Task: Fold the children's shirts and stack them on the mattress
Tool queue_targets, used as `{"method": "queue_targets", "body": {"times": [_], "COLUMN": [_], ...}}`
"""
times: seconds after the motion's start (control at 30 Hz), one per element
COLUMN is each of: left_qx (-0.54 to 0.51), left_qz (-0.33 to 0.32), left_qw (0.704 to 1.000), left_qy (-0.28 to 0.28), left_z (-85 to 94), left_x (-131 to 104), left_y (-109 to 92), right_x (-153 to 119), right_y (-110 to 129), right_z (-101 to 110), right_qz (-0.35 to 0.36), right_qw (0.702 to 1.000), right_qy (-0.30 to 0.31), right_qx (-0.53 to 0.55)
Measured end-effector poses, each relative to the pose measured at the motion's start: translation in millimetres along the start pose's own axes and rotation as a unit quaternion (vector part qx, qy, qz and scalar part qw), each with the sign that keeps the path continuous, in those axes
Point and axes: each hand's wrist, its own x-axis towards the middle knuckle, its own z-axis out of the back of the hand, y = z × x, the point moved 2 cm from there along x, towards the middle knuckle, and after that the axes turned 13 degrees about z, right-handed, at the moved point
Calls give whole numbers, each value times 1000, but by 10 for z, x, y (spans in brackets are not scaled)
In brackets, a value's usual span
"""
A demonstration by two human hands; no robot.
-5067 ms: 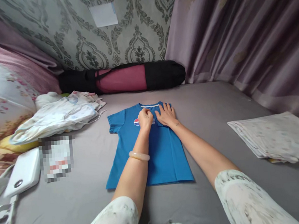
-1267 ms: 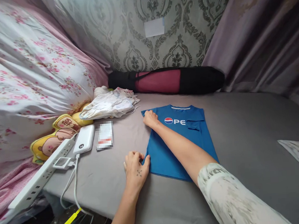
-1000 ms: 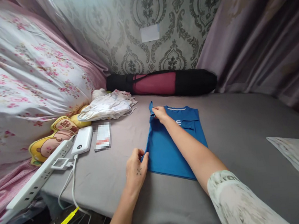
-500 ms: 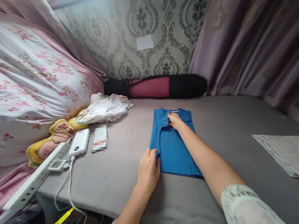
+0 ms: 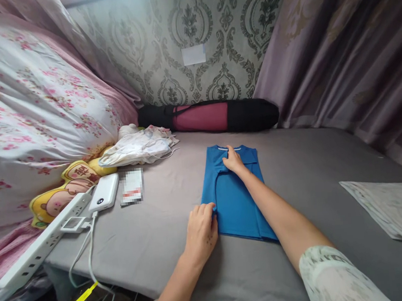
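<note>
A blue T-shirt (image 5: 238, 203) lies in the middle of the grey bed surface, its sides folded inward and its collar at the far end. My left hand (image 5: 203, 229) is closed on the shirt's near left edge, thumb toward the cloth. Near the collar, my right hand (image 5: 234, 161) rests on the folded sleeve part, with its thumb and forefinger apart on the fabric. The shirt's right side is partly hidden under my right forearm.
Along the wall lies a long black and maroon bag (image 5: 200, 118). White crumpled clothes (image 5: 140, 146), a white power bank (image 5: 103, 193), a power strip (image 5: 44, 244) with cables and a yellow cushion (image 5: 57, 201) are on the left. Folded patterned cloth (image 5: 393, 205) sits at right.
My right hand has let go of the folded sleeve part and lies flatter near the collar. More of the collar shows. The left hand stays at the near left edge.
</note>
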Motion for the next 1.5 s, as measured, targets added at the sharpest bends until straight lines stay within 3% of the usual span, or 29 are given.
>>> {"method": "queue_targets", "body": {"times": [0.17, 0.4, 0.77, 1.13, 1.3, 1.4, 1.5], "left_qx": [3, -8, -24, -11, -31, -22, 5], "left_qz": [31, 68, 55, 45, 51, 67, 21], "left_qw": [999, 997, 997, 997, 997, 997, 999], "left_qy": [16, 32, 48, 69, 53, 32, 37], "left_z": [46, 124, 69, 149, 195, 211, 172], "left_x": [-16, -60, -86, -57, -50, -40, -40], "left_y": [-3, -2, 28, -74, -95, -77, -64], "right_x": [69, 514, 904, 817, 779, 661, 484], "right_y": [94, 257, 250, 243, 278, 371, 459], "right_z": [91, -103, -363, -474, -366, -337, -429], "right_qz": [26, 69, 61, 106, 91, 135, 160], "right_qw": [991, 978, 971, 970, 975, 972, 965], "right_qy": [-24, 105, 147, 88, 105, 94, 132], "right_qx": [-126, -164, -180, -199, -173, -169, -159]}}
